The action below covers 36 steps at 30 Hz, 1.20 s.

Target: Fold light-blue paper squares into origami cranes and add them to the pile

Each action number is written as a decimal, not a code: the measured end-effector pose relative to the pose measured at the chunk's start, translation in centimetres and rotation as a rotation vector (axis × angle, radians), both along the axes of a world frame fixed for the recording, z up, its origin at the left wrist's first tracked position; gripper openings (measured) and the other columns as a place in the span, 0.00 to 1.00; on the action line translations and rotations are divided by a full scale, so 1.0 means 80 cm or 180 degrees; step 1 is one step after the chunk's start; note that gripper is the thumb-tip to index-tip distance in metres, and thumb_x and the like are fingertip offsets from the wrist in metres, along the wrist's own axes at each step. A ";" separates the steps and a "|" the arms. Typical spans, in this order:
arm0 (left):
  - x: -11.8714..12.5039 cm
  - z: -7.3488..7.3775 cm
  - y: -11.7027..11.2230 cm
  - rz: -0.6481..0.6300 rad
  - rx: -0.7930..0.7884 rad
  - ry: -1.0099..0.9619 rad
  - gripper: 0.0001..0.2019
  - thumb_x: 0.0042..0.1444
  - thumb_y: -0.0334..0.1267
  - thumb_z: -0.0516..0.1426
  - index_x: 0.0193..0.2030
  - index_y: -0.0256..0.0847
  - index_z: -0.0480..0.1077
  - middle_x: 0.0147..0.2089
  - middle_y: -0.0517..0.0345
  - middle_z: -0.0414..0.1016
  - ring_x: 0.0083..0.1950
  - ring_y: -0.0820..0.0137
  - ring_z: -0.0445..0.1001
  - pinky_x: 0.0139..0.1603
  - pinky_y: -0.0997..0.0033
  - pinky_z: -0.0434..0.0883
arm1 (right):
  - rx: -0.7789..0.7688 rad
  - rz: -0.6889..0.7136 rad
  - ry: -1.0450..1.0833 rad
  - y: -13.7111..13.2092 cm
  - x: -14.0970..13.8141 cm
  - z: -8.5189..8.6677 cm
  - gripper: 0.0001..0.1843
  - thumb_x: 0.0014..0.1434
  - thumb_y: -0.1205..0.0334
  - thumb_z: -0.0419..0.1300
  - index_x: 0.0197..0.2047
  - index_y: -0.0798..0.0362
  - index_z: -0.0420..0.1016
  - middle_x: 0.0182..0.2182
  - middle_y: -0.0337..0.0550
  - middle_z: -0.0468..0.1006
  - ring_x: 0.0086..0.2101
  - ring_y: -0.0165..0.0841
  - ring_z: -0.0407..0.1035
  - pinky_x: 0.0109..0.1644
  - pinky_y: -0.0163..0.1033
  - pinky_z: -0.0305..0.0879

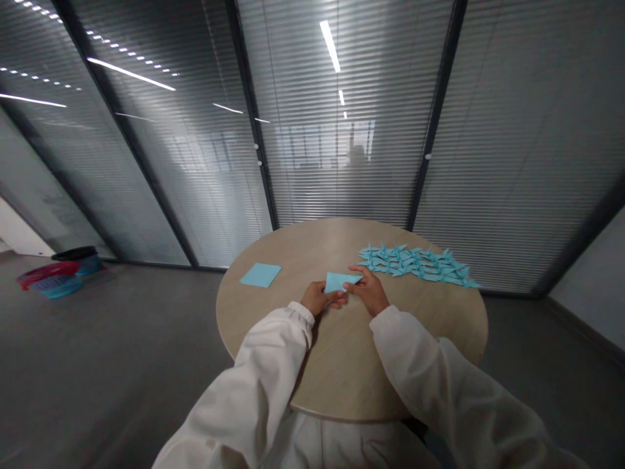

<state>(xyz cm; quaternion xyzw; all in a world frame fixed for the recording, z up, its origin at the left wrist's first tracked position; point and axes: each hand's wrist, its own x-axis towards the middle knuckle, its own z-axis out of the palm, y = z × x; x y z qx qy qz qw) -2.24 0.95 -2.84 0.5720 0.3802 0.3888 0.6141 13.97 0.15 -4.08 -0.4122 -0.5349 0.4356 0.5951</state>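
Between my two hands is a partly folded sheet of light blue origami paper (336, 281), held just above the round table. My left hand (317, 298) pinches its lower left side, thumb on top and fingers beneath. On the right, my right hand (370, 291) grips the pointed end, its thumb pressed on the paper near the middle. A square of blue paper (261, 275) lies flat on the table to the left. Several folded blue paper cranes (415, 262) stand in close rows at the right rear.
The round wooden table (342, 384) is right in front of me, its near edge at my lap. Behind it rises a glass partition with blinds (342, 189). On the floor at far left sit a red and blue basket (56, 281) and a black-rimmed bin (88, 262).
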 end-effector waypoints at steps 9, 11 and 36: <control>0.002 0.003 -0.003 -0.0148 0.0183 0.0063 0.23 0.33 0.47 0.68 0.32 0.28 0.74 0.33 0.45 0.78 0.32 0.67 0.77 0.34 0.69 0.74 | -0.0022 -0.0074 0.0137 0.000 0.001 0.002 0.34 0.38 0.58 0.68 0.50 0.53 0.64 0.25 0.37 0.77 0.27 0.34 0.73 0.34 0.39 0.69; 0.002 0.004 -0.003 -0.0142 0.0190 0.0074 0.23 0.34 0.46 0.68 0.33 0.28 0.74 0.33 0.45 0.78 0.32 0.66 0.77 0.33 0.69 0.74 | 0.0012 -0.0101 0.0105 -0.001 0.000 0.003 0.34 0.39 0.59 0.68 0.50 0.53 0.64 0.25 0.37 0.77 0.28 0.34 0.73 0.34 0.39 0.69; -0.003 -0.007 0.011 0.0164 0.0925 0.0041 0.19 0.42 0.47 0.64 0.34 0.33 0.69 0.27 0.54 0.76 0.25 0.72 0.72 0.30 0.72 0.69 | -0.0580 0.0503 0.0093 -0.006 -0.002 0.004 0.17 0.36 0.49 0.69 0.24 0.54 0.76 0.23 0.41 0.78 0.29 0.34 0.72 0.32 0.36 0.65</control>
